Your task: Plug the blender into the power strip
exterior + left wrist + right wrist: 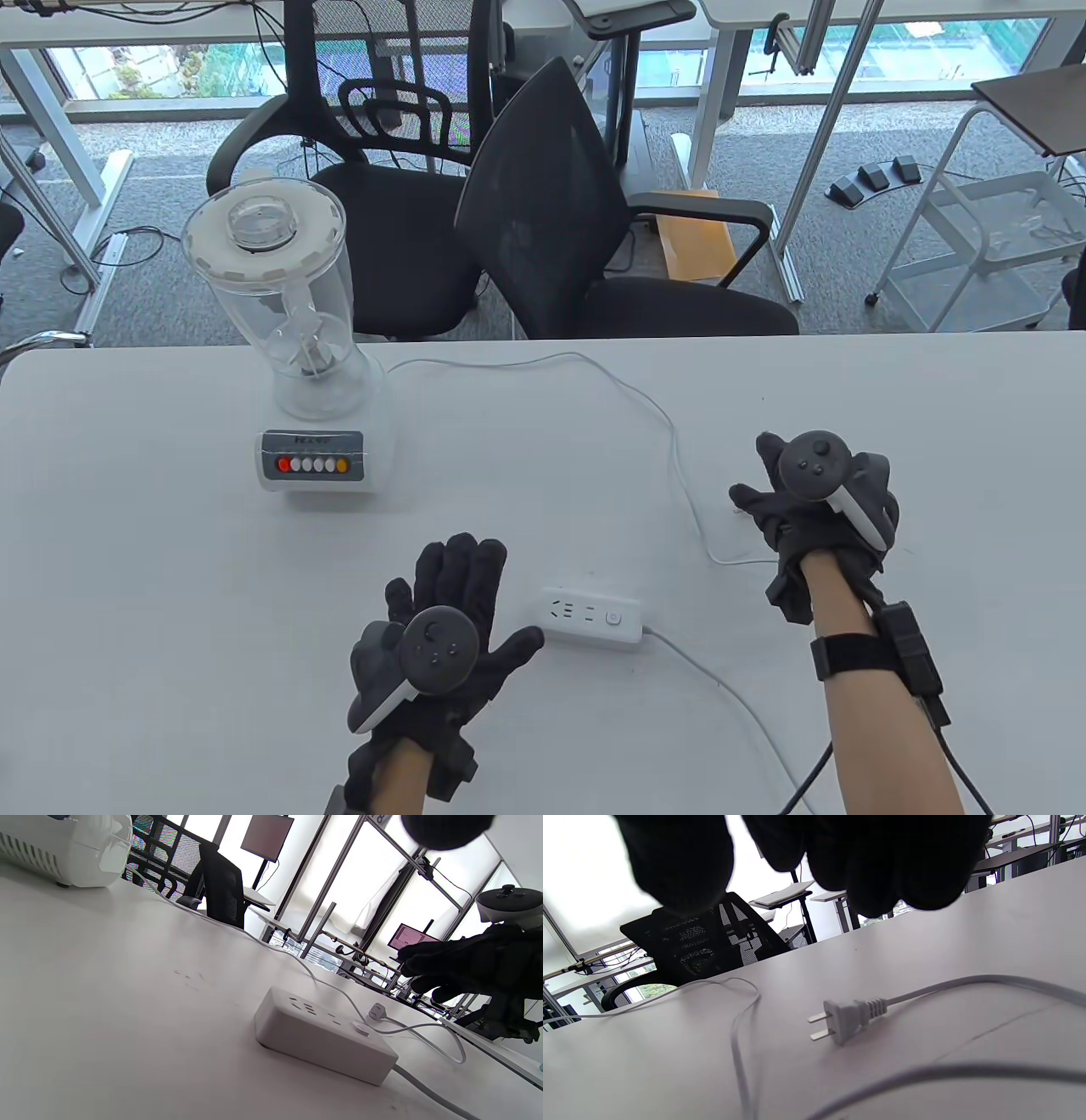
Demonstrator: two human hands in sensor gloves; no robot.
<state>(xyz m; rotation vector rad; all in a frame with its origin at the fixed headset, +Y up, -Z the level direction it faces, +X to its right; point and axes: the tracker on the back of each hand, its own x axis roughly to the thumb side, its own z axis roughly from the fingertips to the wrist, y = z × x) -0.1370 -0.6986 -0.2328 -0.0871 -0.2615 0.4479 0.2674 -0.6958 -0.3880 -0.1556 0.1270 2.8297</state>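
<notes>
Table view: white blender w/ clear plastic jar (pixel 293 356) is seen upright on the white counter (pixel 170 594), far-left. Its thin white cord (pixel 670 433) is run right, then down toward the right hand (pixel 819 518). White rectangular power strip (pixel 591 618) is laid flat near the front edge, just beside the left hand (pixel 441 645). Left fingers are spread flat, nothing held, thumb tip close to the strip's end. Right hand is held over the cord end; fingers loosely open, no grip seen.

Left wrist view: strip sockets are seen unoccupied; white two-pin plug (pixel 376 1011) is lying on the counter beyond it, below the right hand.

Right wrist view: plug lies flat, prongs pointed left, apart from the dark fingers (pixel 882 866) hanging above it, no contact.
</notes>
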